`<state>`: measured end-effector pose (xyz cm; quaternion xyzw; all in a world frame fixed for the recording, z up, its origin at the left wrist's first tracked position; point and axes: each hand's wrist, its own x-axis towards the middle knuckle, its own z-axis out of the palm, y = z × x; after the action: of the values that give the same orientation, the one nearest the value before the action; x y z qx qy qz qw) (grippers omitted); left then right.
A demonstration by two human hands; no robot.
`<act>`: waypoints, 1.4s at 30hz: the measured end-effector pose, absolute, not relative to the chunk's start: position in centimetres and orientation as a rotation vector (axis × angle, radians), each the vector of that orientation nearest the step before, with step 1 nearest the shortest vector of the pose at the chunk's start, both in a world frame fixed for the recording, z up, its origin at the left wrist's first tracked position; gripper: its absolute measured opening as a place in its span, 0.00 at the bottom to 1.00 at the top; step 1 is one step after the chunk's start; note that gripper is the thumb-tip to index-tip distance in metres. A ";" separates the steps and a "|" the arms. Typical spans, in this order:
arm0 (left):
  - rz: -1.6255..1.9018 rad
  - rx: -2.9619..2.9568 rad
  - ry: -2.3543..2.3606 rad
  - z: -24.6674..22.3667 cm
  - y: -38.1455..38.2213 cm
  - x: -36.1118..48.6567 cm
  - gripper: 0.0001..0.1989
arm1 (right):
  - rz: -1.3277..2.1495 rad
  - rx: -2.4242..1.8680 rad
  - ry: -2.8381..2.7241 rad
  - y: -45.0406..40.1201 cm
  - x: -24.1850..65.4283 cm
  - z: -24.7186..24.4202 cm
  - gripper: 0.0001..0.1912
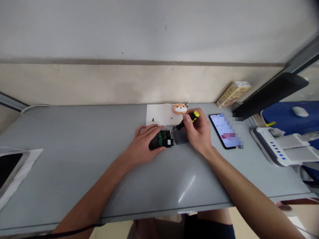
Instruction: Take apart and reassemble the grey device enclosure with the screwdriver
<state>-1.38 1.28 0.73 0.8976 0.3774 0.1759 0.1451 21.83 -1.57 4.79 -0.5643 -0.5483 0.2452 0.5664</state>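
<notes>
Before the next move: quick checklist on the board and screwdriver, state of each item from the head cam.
1. Unit steadied: ok. The left hand grips the black unit with a green circuit board.
2. Tool in hand: ok. The right hand grips the yellow-and-black screwdriver.
3. Tip seated on a fastener: cannot tell. The tip is too small to see.
4. Small black piece on the white paper sheet: ok. It sits on the sheet, apart from the unit.
5. Grey block clear of the unit: cannot tell. It sits right beside it, and any contact is hidden.
</notes>
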 end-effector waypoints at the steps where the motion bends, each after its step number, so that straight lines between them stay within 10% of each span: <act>1: 0.508 2.592 1.086 0.7 1.3 -1.3 0.34 | 0.580 -1.332 -1.293 -1.6 21.8 4.8 0.16; 34: 0.580 2.645 1.029 0.8 1.2 -0.9 0.13 | 0.942 -0.874 -1.423 1.5 18.8 6.3 0.09; 42: 0.564 2.642 1.016 1.0 1.1 -0.9 0.12 | 1.010 -0.847 -1.174 1.2 17.9 4.9 0.21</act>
<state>-0.89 1.11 0.98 0.9079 0.3491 0.1939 0.1273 17.94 1.23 4.92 -0.3704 -0.5139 0.4420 0.6351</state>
